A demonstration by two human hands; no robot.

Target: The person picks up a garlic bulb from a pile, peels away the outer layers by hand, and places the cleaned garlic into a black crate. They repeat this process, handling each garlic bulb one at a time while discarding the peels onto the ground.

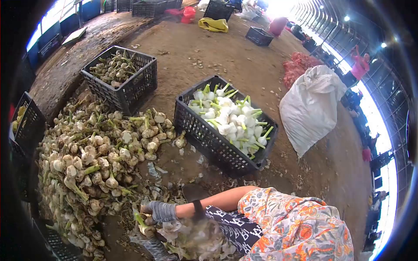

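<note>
A gloved hand (162, 211) has its fingers closed around a garlic bulb (143, 225) low in view; the other hand (152, 245) is mostly hidden, grip unclear. Beyond the fingers lies a garlic pile (87, 161), and farther off a crate (226, 130) of peeled bulbs.

Packed-earth floor (244, 65) of a long shed, strewn with papery peelings. At 12 o'clock, black plastic crates (150, 7), a yellow bundle (213, 25) and a red bag (188, 14) lie on the ground. At 3 o'clock, a white sack (310, 106) slumps beside red mesh bags (296, 67). Along the edge from 1 to 4 o'clock runs an open metal-framed wall (348, 39) admitting strong daylight, with small lamps (347, 18) above. At 11 o'clock, a blue wall (65, 24) under a bright opening.
</note>
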